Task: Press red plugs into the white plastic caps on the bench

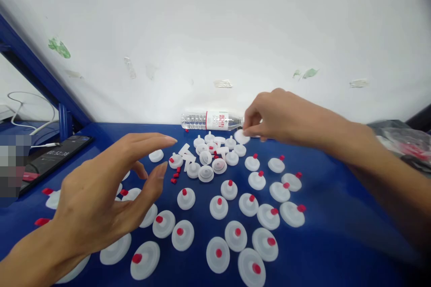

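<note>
My left hand (111, 193) hovers over the left part of the blue table, thumb and fingers apart, holding nothing. At the back, beside the bottle's neck, my right hand (269, 116) pinches the edge of a white disc (241, 136). In the middle lies a pile of white round caps (205, 173) with short stems and T-shaped white pieces (189, 158). Small red caps (176, 175) lie loose left of the pile. Several translucent white discs with red tips (249, 205) are spread over the front and right, and some are partly hidden behind my left hand.
A clear water bottle (212, 120) lies on its side against the white wall. On the left, a phone (55, 157) with a cable rests on the blue table (319, 251). A blue metal frame (37, 63) stands at the left; clear plastic bags (404, 143) lie at the right.
</note>
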`<state>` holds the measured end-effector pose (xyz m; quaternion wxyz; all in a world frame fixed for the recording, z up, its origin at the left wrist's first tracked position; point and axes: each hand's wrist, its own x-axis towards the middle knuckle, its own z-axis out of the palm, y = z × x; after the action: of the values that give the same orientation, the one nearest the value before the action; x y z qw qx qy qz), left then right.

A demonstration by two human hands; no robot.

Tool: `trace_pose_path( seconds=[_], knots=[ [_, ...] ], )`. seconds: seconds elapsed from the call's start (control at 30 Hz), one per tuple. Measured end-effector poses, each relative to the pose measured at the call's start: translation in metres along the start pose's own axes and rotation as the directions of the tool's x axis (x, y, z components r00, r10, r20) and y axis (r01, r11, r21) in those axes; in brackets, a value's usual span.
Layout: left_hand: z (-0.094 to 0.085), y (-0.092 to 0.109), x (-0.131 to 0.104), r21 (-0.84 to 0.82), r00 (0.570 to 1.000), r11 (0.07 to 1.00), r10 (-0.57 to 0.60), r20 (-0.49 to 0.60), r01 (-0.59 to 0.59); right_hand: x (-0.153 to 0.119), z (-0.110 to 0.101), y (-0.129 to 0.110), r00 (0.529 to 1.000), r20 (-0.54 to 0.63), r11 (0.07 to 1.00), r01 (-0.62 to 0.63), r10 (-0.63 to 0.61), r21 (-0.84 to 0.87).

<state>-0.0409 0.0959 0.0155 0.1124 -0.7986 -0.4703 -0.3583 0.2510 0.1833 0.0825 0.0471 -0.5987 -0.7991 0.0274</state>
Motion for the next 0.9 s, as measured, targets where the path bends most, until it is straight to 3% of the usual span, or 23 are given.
trace_pose_path(
  seconds=[0.13, 0.33, 0.43, 0.57, 0.77, 0.9],
  knots=[
    [0.0, -0.008, -0.001, -0.039, 0.993, 0.993, 0.114, 0.001, -0.114, 0.011, 0.006, 0.026, 0.975, 0.142, 0.977, -0.151, 0.173, -0.152],
    [0.001, -0.011, -0.001, -0.043, 0.991, 0.99, 0.133, -0.008, -0.133, 0.021, 0.024, 0.03, 0.914, 0.344, 0.973, -0.176, 0.217, -0.146],
    [0.002, -0.01, -0.001, -0.037, 0.992, 0.991, 0.126, 0.002, -0.126, 0.02, 0.023, 0.025, 0.916, 0.333, 0.969, -0.175, 0.225, -0.174],
    [0.002, -0.011, -0.001, -0.028, 0.99, 0.99, 0.142, -0.001, -0.142, 0.017, 0.018, 0.023, 0.955, 0.223, 0.971, -0.158, 0.196, -0.178],
    [0.002, -0.011, 0.001, -0.009, 0.985, 0.985, 0.171, -0.004, -0.171, 0.017, 0.025, 0.014, 0.973, 0.229, 0.999, -0.035, 0.027, 0.03],
    [0.003, -0.008, 0.001, -0.002, 0.982, 0.982, 0.189, -0.012, -0.189, 0.018, 0.028, 0.011, 0.981, 0.192, 0.996, -0.019, 0.003, 0.084]
  ],
)
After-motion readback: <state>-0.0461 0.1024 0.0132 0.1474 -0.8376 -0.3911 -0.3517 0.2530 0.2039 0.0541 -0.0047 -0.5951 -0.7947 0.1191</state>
